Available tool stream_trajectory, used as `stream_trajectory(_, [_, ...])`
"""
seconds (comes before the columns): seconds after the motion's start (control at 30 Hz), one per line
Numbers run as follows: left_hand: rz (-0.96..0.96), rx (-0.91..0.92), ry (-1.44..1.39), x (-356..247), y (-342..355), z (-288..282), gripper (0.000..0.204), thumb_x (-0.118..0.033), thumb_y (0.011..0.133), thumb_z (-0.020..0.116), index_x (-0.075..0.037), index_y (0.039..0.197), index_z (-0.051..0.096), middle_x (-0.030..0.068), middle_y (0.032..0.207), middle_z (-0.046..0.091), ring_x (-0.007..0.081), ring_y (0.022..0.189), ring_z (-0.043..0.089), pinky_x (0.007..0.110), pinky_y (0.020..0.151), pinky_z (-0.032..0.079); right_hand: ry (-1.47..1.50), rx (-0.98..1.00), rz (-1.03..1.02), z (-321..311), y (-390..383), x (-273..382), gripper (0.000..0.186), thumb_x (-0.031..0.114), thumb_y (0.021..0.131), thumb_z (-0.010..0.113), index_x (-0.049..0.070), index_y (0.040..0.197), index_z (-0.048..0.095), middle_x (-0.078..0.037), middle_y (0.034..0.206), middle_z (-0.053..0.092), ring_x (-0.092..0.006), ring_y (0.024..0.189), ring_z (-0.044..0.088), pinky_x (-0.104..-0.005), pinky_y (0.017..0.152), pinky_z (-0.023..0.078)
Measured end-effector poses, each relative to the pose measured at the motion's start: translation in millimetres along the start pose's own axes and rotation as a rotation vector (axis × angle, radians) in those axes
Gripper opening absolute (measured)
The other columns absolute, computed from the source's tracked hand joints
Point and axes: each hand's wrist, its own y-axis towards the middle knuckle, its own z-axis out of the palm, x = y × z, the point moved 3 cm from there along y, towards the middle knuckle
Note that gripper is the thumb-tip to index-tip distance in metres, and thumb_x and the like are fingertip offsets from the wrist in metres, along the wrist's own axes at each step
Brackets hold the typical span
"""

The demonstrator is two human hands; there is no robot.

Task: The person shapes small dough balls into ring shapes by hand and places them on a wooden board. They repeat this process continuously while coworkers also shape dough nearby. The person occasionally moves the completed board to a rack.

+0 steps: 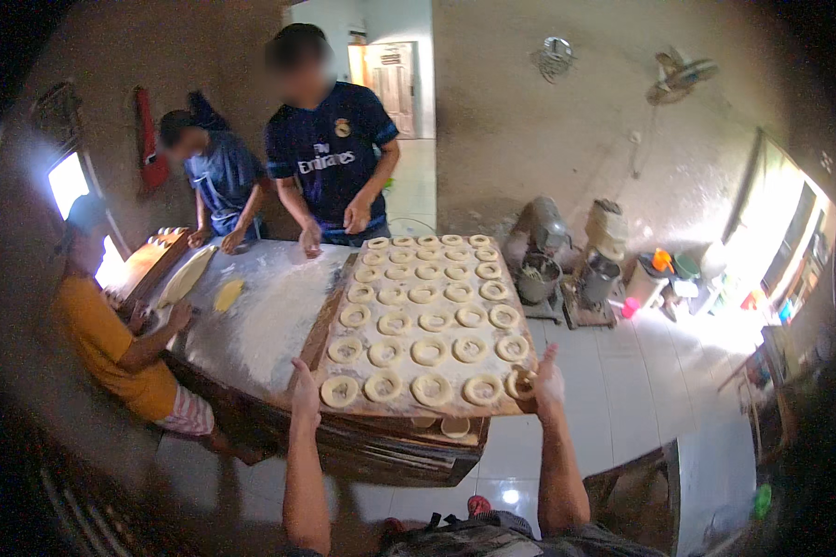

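Note:
A wide floured board [409, 373] carries rows of raw ring doughnuts [431, 352]. My left hand [306, 395] grips its near left corner, thumb up along the side and the fingers partly hidden. At the near right corner, my right hand [549, 384] holds the other side, next to a doughnut at the edge. Flour whitens the fingers. Beneath the near edge, more dough rings [455, 427] show on a lower board; whether the upper board rests on anything is hidden.
Left of the board stands a floured worktable [269, 306] with a long dough strip [188, 277] and a flat dough piece [228, 295]. Three people work around it, one in an orange shirt [111, 343]. Mixers [541, 246] stand by the back wall. A dark bench [636, 492] is near right.

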Motion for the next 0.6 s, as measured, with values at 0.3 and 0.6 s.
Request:
stream_trajectory(0.3, [0.392, 0.35, -0.532, -17, -285, 115, 0.119, -0.089, 0.077, 0.027, 0.004, 0.151, 0.021, 0.018, 0.152, 0.037, 0.0333, 0.139, 0.039, 0.046, 0.115, 0.032, 0.435, 0.449, -0.205, -151, 40, -13, 0.066, 0.062, 0.098, 0.041, 0.0, 0.115, 0.057, -0.01, 0.096, 0.062, -0.0153, 0.077, 0.059, -0.0296, 0.066, 0.051])
stream_trajectory(0.6, [0.871, 0.838, -0.461, -14, -444, 289, 0.107, -0.081, 0.082, 0.03, 0.003, 0.148, 0.027, 0.0169, 0.149, 0.04, 0.0313, 0.135, 0.042, 0.044, 0.113, 0.034, 0.285, 0.035, -0.599, -232, 21, 85, 0.064, 0.056, 0.101, 0.039, -0.001, 0.125, 0.056, -0.003, 0.073, 0.057, -0.0084, 0.054, 0.043, -0.0214, 0.058, 0.044])
